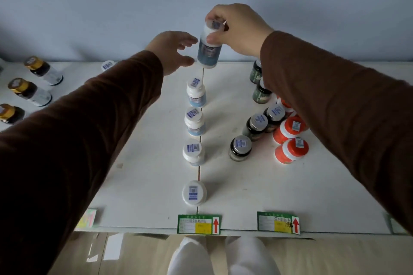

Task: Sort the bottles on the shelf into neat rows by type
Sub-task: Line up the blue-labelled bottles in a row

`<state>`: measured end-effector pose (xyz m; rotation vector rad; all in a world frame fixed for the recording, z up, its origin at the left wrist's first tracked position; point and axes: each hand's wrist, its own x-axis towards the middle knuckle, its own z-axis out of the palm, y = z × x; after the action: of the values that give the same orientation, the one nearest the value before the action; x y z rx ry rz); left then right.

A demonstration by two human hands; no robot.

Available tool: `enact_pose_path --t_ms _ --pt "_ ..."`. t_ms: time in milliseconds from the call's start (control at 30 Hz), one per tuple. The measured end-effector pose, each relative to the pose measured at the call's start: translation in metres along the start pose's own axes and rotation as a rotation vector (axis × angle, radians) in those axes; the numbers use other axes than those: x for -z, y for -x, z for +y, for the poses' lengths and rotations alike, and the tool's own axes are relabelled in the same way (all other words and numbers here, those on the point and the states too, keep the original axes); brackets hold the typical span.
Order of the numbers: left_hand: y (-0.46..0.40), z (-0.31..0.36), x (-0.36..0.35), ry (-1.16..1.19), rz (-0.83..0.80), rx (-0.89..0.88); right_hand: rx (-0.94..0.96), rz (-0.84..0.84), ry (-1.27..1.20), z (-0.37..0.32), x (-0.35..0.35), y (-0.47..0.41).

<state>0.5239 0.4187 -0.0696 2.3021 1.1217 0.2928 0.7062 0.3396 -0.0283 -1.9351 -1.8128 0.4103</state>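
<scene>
My right hand (239, 29) grips the white cap of a blue-labelled white bottle (209, 51) and holds it just above the white shelf (143, 169), at the far end of a middle row. That row has several matching white bottles (196, 94) standing upright in a line towards the front, the nearest one (194, 192) close to the edge. My left hand (172, 51) reaches in beside the held bottle with its fingers spread, close to its label; whether they touch I cannot tell.
Dark jars with grey lids (240, 148) and orange-capped bottles (291, 150) cluster unsorted at the right, partly under my right sleeve. Gold-capped bottles (35, 94) stand at the far left. Green price tags (199, 223) hang on the front edge. A grey wall rises behind.
</scene>
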Motion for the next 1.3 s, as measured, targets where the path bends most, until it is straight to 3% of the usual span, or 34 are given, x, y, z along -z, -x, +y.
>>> enact_pose_path --t_ms 200,367,867,1300 --pt "-0.016 -0.053 -0.008 -0.151 -0.025 0.026 -0.092 -0.123 0.136 0.005 -0.049 -0.025" --pt "-0.022 -0.074 -0.026 -0.142 -0.045 0.054 -0.113 -0.175 0.185 0.011 -0.08 -0.038" --pt "-0.021 -0.079 -0.04 -0.122 -0.059 0.112 -0.078 -0.187 0.227 0.017 -0.104 -0.039" --pt "0.045 -0.004 -0.014 -0.187 0.156 -0.156 0.0 0.07 0.218 0.002 -0.027 0.065"
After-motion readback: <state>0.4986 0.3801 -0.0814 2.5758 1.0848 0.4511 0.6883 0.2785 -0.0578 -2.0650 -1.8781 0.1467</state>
